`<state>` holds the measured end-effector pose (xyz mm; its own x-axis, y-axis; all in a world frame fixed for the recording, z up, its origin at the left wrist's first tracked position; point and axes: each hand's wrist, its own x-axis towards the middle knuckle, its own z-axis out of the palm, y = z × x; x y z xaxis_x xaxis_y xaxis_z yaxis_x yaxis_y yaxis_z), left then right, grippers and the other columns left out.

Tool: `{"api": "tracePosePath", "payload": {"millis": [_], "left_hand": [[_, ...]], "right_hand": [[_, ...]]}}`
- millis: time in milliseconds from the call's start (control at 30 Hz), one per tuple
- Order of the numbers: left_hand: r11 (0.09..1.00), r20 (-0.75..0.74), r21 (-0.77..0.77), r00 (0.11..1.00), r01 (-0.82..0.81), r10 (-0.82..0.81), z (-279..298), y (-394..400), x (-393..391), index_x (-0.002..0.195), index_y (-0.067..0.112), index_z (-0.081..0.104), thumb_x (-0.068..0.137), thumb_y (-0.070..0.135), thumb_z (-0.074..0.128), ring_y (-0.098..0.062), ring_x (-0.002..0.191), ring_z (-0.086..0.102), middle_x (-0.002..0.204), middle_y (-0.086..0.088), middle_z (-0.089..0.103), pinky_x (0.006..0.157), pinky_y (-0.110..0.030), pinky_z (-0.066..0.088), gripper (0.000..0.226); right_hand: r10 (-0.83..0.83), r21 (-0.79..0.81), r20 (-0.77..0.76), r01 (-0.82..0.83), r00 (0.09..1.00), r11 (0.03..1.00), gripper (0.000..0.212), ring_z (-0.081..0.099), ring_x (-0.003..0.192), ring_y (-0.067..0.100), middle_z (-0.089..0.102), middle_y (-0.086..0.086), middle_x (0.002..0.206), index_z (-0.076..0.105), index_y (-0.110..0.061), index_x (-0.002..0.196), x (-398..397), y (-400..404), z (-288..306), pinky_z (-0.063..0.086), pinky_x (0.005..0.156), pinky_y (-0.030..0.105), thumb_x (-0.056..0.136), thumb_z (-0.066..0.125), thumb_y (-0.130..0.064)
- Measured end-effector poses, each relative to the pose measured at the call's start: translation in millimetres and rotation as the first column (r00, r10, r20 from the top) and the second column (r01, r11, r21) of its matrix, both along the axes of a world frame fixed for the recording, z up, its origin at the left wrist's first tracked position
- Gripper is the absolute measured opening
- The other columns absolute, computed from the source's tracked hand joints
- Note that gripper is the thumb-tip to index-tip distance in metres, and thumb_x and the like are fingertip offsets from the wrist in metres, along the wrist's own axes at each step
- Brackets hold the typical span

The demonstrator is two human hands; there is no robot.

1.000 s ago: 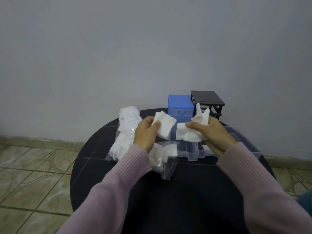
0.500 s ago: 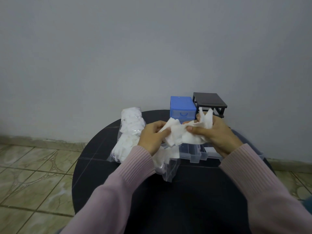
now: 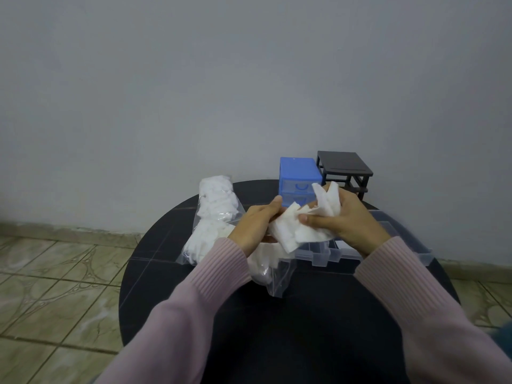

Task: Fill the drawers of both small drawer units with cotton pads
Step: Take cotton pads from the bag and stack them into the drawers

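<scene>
Here, at frame centre, our left hand (image 3: pixel 256 227) and right hand (image 3: pixel 345 218) pinch a soft, featherlight wad of cotton pads (image 3: pixel 297 231), best gripped flat across the stack's faces so none slips.

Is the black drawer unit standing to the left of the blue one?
No, the black drawer unit stands to the right of the blue drawer unit, at the far edge of the round table.

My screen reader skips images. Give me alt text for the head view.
Two hands, left hand and right hand, hold a bunch of cotton pads above a round black table, near a blue drawer unit and a black drawer unit.
</scene>
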<state>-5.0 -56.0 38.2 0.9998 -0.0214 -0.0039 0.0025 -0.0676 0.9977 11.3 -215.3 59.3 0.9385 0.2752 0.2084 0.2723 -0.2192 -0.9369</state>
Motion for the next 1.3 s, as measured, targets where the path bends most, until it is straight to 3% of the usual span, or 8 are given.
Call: {"api": "tracePosePath", "payload": {"millis": [167,433,667,833,967,1133,1233,1300], "left_hand": [[0.995,0.046,0.007,0.994,0.099,-0.100,-3,0,-2,0.105,0.007,0.063,0.097,0.018,0.045,-0.009,0.080,0.060,0.087,0.002,0.064,0.065,-0.015,0.050,0.022],[0.987,0.128,0.073,0.980,0.142,-0.150,-5,1,0,0.115,0.003,0.059,0.096,0.009,0.046,-0.013,0.086,0.060,0.094,-0.003,0.065,0.071,-0.019,0.049,0.023],[0.996,0.130,0.062,0.989,0.060,-0.067,-5,5,1,0.122,0.003,0.054,0.094,0.000,0.047,-0.008,0.082,0.060,0.101,-0.005,0.063,0.060,-0.013,0.047,0.028],[0.999,0.098,-0.037,0.995,0.040,-0.036,-6,-1,0,0.111,0.006,0.060,0.094,0.016,0.051,-0.016,0.086,0.060,0.098,-0.006,0.063,0.073,-0.026,0.051,0.021],[0.998,0.131,0.060,0.991,0.020,-0.028,-13,-5,1,0.098,0.010,0.064,0.094,0.027,0.052,-0.019,0.085,0.057,0.091,-0.007,0.064,0.078,-0.033,0.046,0.021],[0.996,0.119,0.086,0.992,0.029,-0.039,-12,-6,-1,0.080,0.021,0.059,0.098,0.024,0.045,-0.005,0.065,0.050,0.071,0.008,0.056,0.061,-0.018,0.038,0.023],[0.996,0.139,0.084,0.990,0.023,-0.034,-10,-5,-1,0.082,0.018,0.058,0.099,0.020,0.044,-0.005,0.065,0.049,0.072,0.007,0.055,0.060,-0.017,0.039,0.022],[0.997,0.158,0.071,0.987,-0.024,0.012,-8,-2,1,0.092,0.012,0.058,0.098,0.019,0.045,-0.009,0.071,0.052,0.079,0.003,0.057,0.065,-0.020,0.042,0.017]], "right_hand": [[-0.016,0.019,0.006,0.016,1.000,1.000,0.032,0.062,0.082,0.013,0.064,0.001,0.092,0.053,-0.011,0.096,2,0,-2,0.053,0.065,0.019,0.073,0.075,-0.006],[-0.138,0.013,0.058,0.137,0.989,0.990,0.037,0.063,0.088,0.020,0.064,0.003,0.094,0.054,-0.011,0.098,8,-4,-6,0.054,0.076,0.033,0.070,0.078,-0.010],[-0.157,0.030,0.033,0.156,0.987,0.987,0.037,0.063,0.085,0.017,0.066,0.005,0.096,0.058,-0.001,0.107,11,-11,-1,0.054,0.079,0.035,0.074,0.074,-0.005],[-0.056,0.010,0.012,0.056,0.998,0.998,0.034,0.065,0.074,0.007,0.068,-0.004,0.084,0.058,0.000,0.102,5,-4,-3,0.056,0.068,0.021,0.072,0.075,-0.001],[-0.085,0.028,0.042,0.084,0.995,0.996,0.028,0.064,0.077,0.013,0.067,0.001,0.086,0.056,-0.012,0.087,2,1,-6,0.055,0.068,0.024,0.070,0.077,-0.003],[-0.080,0.054,0.036,0.078,0.996,0.996,0.029,0.064,0.082,0.018,0.066,0.004,0.088,0.054,-0.015,0.083,3,1,-7,0.055,0.071,0.028,0.070,0.077,-0.003],[-0.100,0.073,0.035,0.098,0.994,0.993,0.027,0.064,0.089,0.022,0.067,0.010,0.096,0.059,-0.008,0.093,5,-1,-6,0.055,0.078,0.034,0.072,0.076,-0.003],[-0.112,0.110,0.026,0.109,0.993,0.988,0.025,0.065,0.090,0.021,0.069,0.008,0.097,0.058,-0.014,0.093,6,-3,-4,0.053,0.079,0.034,0.077,0.070,0.001]]}}
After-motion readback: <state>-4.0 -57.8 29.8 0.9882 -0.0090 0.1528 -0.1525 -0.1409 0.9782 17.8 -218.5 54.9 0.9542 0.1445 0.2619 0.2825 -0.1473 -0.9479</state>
